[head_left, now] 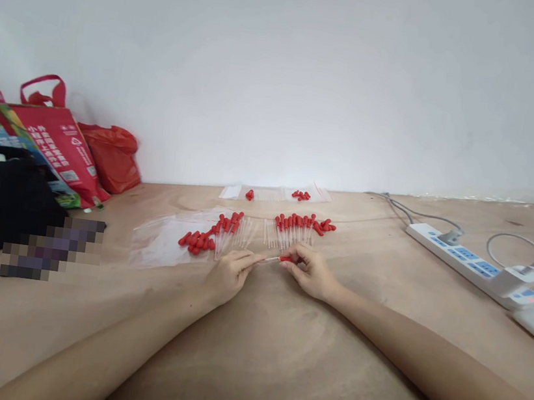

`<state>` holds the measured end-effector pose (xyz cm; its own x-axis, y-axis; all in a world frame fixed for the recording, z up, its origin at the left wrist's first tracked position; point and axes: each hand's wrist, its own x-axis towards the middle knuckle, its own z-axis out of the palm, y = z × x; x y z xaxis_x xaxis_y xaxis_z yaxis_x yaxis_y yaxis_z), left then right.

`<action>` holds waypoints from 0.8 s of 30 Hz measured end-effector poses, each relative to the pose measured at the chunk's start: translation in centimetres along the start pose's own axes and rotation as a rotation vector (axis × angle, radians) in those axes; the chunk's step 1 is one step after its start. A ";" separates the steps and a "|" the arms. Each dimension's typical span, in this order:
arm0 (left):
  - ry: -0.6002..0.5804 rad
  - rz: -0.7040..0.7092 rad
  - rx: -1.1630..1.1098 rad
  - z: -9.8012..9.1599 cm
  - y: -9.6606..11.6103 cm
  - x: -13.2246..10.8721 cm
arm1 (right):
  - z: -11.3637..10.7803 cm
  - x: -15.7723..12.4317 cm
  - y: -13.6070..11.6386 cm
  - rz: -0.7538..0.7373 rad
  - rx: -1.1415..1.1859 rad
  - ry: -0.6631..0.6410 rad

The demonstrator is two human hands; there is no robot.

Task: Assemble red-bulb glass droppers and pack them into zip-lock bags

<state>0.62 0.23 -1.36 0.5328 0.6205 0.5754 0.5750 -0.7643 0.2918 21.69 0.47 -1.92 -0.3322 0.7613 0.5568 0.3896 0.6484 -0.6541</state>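
Low over the wooden table, my left hand pinches a thin clear dropper tube. The fingers of my right hand are closed on a red rubber bulb at the tube's right end; how far the tube sits inside it is hidden. Just beyond my hands lie droppers with red bulbs in a row, with bare tubes beside them. To the left, more bulb-topped droppers and a pile of loose red bulbs rest by a clear plastic bag.
Near the wall lies another clear bag with tubes and red bulbs. A white power strip with cables and a plugged-in charger is on the right. Red shopping bags and a black bag stand at the left.
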 end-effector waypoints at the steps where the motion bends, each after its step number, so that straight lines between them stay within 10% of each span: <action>1: -0.006 0.008 -0.001 0.0 0.1 0.0 | 0.0 0.0 0.0 -0.003 0.008 -0.002; 24: 0.029 0.181 0.105 0.3 -0.2 -0.3 | 0.1 -0.2 0.1 -0.069 0.084 -0.088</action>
<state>0.53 0.28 -1.85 0.6161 0.4680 0.6336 0.5336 -0.8397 0.1014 21.73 0.42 -2.14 -0.4313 0.7097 0.5571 0.2916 0.6940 -0.6583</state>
